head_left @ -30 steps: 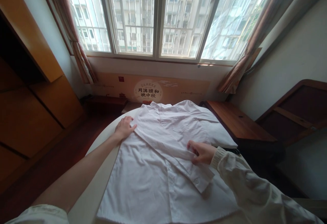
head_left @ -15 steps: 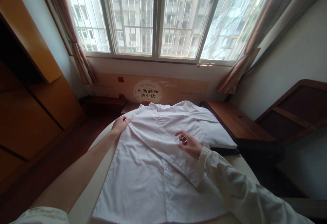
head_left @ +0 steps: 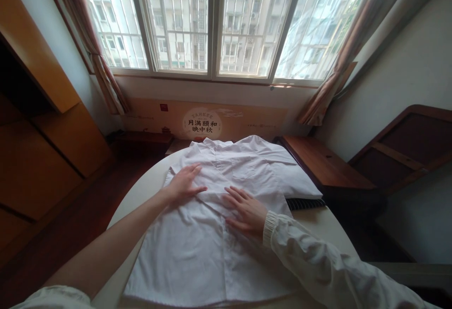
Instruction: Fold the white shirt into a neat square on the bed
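A white button-up shirt (head_left: 197, 252) lies spread out in front of me, its collar at the far end and its hem towards me. My left hand (head_left: 185, 182) rests on the shirt's left side, fingers spread. On the shirt's middle, near the button strip, my right hand (head_left: 245, 210) lies flat with its fingers apart. A chest pocket (head_left: 243, 167) shows beyond the right hand. The shirt's right sleeve (head_left: 296, 179) stretches out to the right. Part of the folded left sleeve is hidden under my hands.
The shirt lies on a round pale table (head_left: 130, 210). A black striped item (head_left: 305, 204) shows beneath the right sleeve. Behind stands a wide printed box (head_left: 247, 116) under the window. A brown wooden cabinet (head_left: 328, 163) is at the right.
My left hand has moved right from the shirt's edge onto the cloth and opened. My right hand has lowered from a curled pose to lie flat, slightly nearer and to the left.
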### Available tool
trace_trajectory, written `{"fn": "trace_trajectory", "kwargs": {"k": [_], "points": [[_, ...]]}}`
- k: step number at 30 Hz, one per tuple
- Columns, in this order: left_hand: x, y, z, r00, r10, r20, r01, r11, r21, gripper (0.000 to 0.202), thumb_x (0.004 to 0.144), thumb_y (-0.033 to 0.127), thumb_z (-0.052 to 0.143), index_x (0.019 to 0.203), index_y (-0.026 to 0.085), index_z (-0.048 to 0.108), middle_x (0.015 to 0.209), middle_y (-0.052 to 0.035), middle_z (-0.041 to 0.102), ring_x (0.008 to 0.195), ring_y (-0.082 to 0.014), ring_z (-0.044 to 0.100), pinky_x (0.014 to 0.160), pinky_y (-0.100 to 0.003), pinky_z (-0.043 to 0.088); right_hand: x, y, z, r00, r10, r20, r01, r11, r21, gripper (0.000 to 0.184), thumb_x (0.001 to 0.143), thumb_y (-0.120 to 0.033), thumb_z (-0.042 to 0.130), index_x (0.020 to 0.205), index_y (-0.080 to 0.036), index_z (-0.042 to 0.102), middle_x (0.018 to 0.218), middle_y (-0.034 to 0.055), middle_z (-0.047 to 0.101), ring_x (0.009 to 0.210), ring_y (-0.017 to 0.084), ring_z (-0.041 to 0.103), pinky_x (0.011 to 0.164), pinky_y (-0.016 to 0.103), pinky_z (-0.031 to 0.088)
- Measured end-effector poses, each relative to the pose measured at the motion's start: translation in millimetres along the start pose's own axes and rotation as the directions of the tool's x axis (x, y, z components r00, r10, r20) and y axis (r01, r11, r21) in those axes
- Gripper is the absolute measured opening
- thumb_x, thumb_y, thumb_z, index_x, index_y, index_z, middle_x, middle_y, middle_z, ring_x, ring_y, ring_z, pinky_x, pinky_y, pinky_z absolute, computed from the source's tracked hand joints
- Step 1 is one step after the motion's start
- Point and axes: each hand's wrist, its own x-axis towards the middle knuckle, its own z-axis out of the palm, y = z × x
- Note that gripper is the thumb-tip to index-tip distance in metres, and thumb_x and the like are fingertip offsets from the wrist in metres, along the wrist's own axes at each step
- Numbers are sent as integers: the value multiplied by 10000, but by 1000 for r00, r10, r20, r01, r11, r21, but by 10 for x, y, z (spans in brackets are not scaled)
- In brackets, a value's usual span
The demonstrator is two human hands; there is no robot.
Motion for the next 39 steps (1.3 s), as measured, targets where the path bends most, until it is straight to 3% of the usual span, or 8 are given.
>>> {"fn": "trace_trajectory", "kwargs": {"k": [6,10,14,20,24,29,32,39], "points": [[-32,49,56,983,-3,185,8,1000,-25,936,971,836,452,1689,240,385,1784,-112,287,1665,-329,227,1350,-508,145,-267,-44,142,999,6,38,-6,1000,-8,794,1041,-617,529,1691,-189,370,1748,196,338,1587,381,340,1286,594,275],[-28,25,33,981,-18,194,23,1000,-20,889,1009,804,402,1695,240,375,1790,-105,267,1671,-316,208,1351,-511,122,-458,-101,15,992,38,-121,-42,999,-29,402,991,-458,634,1292,-199,691,1386,193,646,1231,353,597,1058,546,494],[-23,54,31,980,-31,196,35,999,-17,863,1015,784,408,1694,253,380,1788,-99,273,1670,-319,212,1350,-515,126,-603,-159,-100,986,-32,-161,14,994,-112,176,1020,-279,537,923,-219,671,965,130,688,904,288,599,850,463,496],[22,79,43,972,-76,220,83,996,-22,921,991,820,410,1701,236,362,1794,-127,233,1668,-355,205,1338,-566,123,-650,-312,-182,978,-204,-50,200,976,-87,230,1070,-254,454,901,-228,608,865,79,674,766,222,574,795,395,431],[61,98,41,971,-101,216,108,994,-20,924,979,830,423,1692,244,377,1791,-131,245,1666,-368,208,1330,-580,144,-594,-365,-195,986,-149,79,142,986,91,240,1053,-413,553,919,-229,632,867,42,698,679,179,586,735,354,436],[24,225,43,980,-32,199,33,999,0,1000,942,859,478,1693,207,371,1773,-164,286,1658,-365,237,1342,-571,126,-492,-246,-220,991,-135,16,131,978,164,369,1054,-465,555,1273,-200,689,1301,150,730,1163,280,676,1012,416,515],[-57,336,50,969,118,217,-113,993,-36,1131,861,901,574,1729,236,288,1782,-150,266,1659,-357,239,1357,-537,92,-487,-145,-123,989,-149,22,146,984,103,667,1060,-516,549,1632,-182,467,1706,174,433,1575,344,392,1284,533,318],[-159,281,18,950,168,262,-160,986,-50,1165,833,909,602,1746,289,229,1799,-114,212,1665,-369,208,1351,-558,93,-567,135,85,994,24,105,-31,997,67,915,1015,-709,562,1745,-240,271,1792,130,247,1658,370,230,1343,574,213]]}}
